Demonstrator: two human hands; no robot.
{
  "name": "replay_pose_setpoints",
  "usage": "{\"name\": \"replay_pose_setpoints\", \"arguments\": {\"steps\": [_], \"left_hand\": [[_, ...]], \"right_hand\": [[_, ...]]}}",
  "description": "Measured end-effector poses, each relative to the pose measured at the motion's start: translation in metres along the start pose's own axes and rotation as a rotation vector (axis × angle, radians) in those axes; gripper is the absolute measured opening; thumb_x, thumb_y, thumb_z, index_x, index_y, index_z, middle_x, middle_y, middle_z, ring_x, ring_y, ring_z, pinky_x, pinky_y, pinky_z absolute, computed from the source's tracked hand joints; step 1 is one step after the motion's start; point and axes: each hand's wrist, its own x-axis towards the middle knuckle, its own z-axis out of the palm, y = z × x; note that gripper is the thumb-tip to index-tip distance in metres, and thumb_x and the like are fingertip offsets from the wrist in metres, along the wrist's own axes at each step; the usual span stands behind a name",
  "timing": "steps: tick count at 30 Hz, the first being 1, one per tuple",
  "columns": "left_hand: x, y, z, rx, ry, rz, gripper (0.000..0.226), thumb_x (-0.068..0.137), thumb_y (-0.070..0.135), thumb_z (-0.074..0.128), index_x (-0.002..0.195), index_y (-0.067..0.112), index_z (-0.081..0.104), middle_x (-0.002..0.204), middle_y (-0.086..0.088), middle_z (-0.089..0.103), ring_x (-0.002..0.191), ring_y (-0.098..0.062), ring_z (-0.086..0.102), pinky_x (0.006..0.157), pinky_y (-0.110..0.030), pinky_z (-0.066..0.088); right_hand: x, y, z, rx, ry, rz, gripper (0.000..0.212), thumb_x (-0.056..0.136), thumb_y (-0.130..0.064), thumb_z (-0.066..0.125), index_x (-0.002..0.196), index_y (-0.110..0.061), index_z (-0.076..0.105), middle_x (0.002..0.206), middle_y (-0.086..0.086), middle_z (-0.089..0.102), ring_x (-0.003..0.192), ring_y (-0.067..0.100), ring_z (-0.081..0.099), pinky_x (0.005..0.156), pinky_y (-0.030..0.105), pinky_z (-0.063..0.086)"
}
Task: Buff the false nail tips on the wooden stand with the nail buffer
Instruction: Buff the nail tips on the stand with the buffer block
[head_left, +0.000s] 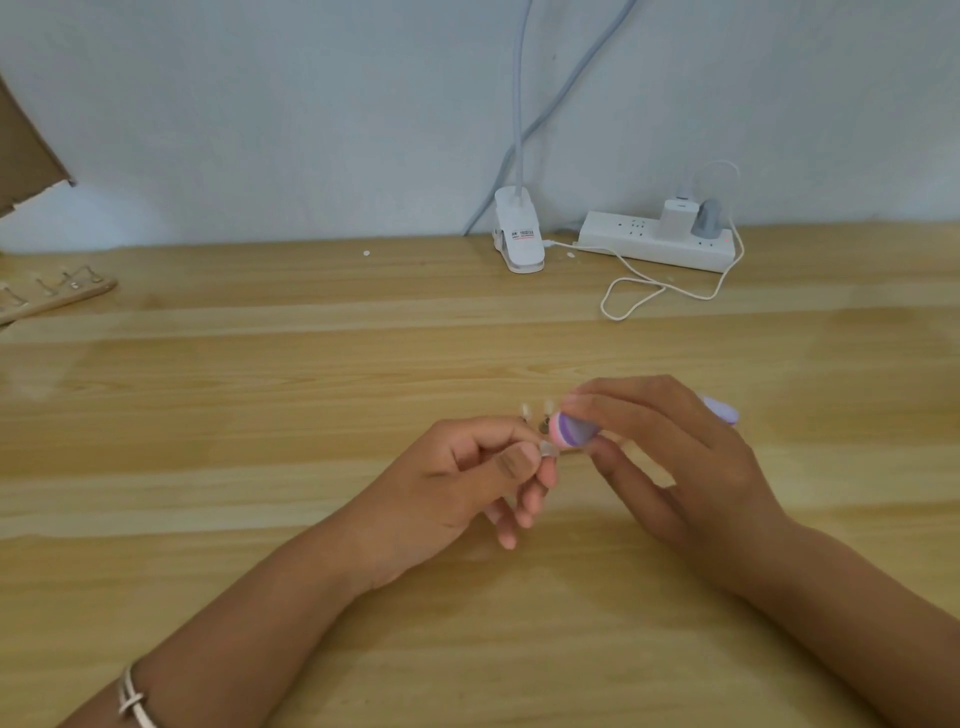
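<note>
Currently, the buffing step itself is under way, above the middle of the desk (260, 519).

1. Surroundings. A power strip (660, 241) and a lamp clamp (519, 234) are sitting at the desk's far edge. A wooden rack (57, 296) with wire holders is lying at the far left, well apart from both grips.
2. Right grip (675, 467). It is grasping the buffer (571, 431), with fingers curled over the top and thumb underneath. The striped purple nose is pointing left, and the tail end is showing past the knuckles.
3. Left grip (467, 483). Thumb and forefinger are pinching a small clear tip (548, 451), while the other fingers are hanging loosely curled.
4. Relation. The buffer's nose is sitting just above and beside the pinched tip. Whether they are touching cannot be told.
5. Other tips (527, 410). Two pale ones are standing just behind the left fingers. Their support is hidden by the hand.

Judgement: progress across the set is not readable. The next move is calling for short, light strokes along the tip, with the left pinch bracing it firmly. Too much pressure is likely to flick so light a piece free.
</note>
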Motion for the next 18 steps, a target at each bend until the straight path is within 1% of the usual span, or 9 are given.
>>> {"name": "replay_pose_setpoints", "arguments": {"steps": [3,8,11,14,15,18], "left_hand": [[0.0002,-0.0019,-0.0013,0.052,0.047,0.022,0.020,0.096,0.016,0.052,0.086,0.009,0.068,0.071,-0.002,0.061,0.066,-0.013,0.057,0.058,-0.028,0.050],[0.0008,-0.0041,-0.0012,0.093,0.119,0.044,0.016,0.091,0.016,0.058,0.088,0.007,0.071,0.073,0.001,0.065,0.069,-0.009,0.060,0.056,-0.027,0.050],[0.0009,-0.0046,-0.0016,0.141,0.139,0.054,0.015,0.091,0.016,0.062,0.092,0.005,0.072,0.074,-0.001,0.067,0.069,-0.009,0.061,0.056,-0.027,0.050],[0.0013,-0.0057,-0.0016,0.143,0.178,0.048,0.016,0.088,0.017,0.063,0.091,0.005,0.073,0.075,-0.001,0.069,0.069,-0.009,0.061,0.056,-0.026,0.050],[0.0014,-0.0062,-0.0016,0.147,0.184,0.047,0.016,0.087,0.018,0.063,0.090,0.006,0.074,0.076,-0.001,0.069,0.070,-0.009,0.061,0.056,-0.026,0.050],[0.0010,-0.0058,-0.0012,0.163,0.192,0.066,0.012,0.086,0.019,0.069,0.090,0.010,0.075,0.073,0.002,0.069,0.066,-0.007,0.060,0.055,-0.024,0.049]], "right_hand": [[0.0002,-0.0028,0.0028,-0.002,-0.036,-0.050,0.023,0.094,0.002,0.060,0.115,0.002,0.070,0.114,0.011,0.069,0.105,0.022,0.064,0.096,0.025,0.047],[0.0002,0.0003,0.0007,-0.016,-0.034,-0.022,0.024,0.091,0.005,0.064,0.114,0.002,0.070,0.113,0.010,0.069,0.103,0.021,0.066,0.096,0.020,0.044],[-0.0008,-0.0016,0.0039,-0.008,-0.046,-0.057,0.024,0.088,0.007,0.066,0.111,0.004,0.071,0.113,0.011,0.069,0.104,0.022,0.066,0.094,0.023,0.047],[0.0010,0.0022,0.0001,-0.034,-0.042,-0.038,0.024,0.087,0.006,0.066,0.110,0.001,0.072,0.111,0.009,0.070,0.103,0.019,0.065,0.095,0.016,0.040],[0.0012,0.0025,-0.0007,-0.035,-0.037,-0.028,0.024,0.088,0.006,0.066,0.110,0.000,0.072,0.111,0.008,0.070,0.103,0.018,0.065,0.095,0.016,0.040],[-0.0007,-0.0018,0.0018,0.007,-0.042,-0.042,0.026,0.087,0.007,0.068,0.111,0.001,0.072,0.113,0.010,0.069,0.104,0.022,0.066,0.093,0.024,0.048]]}}
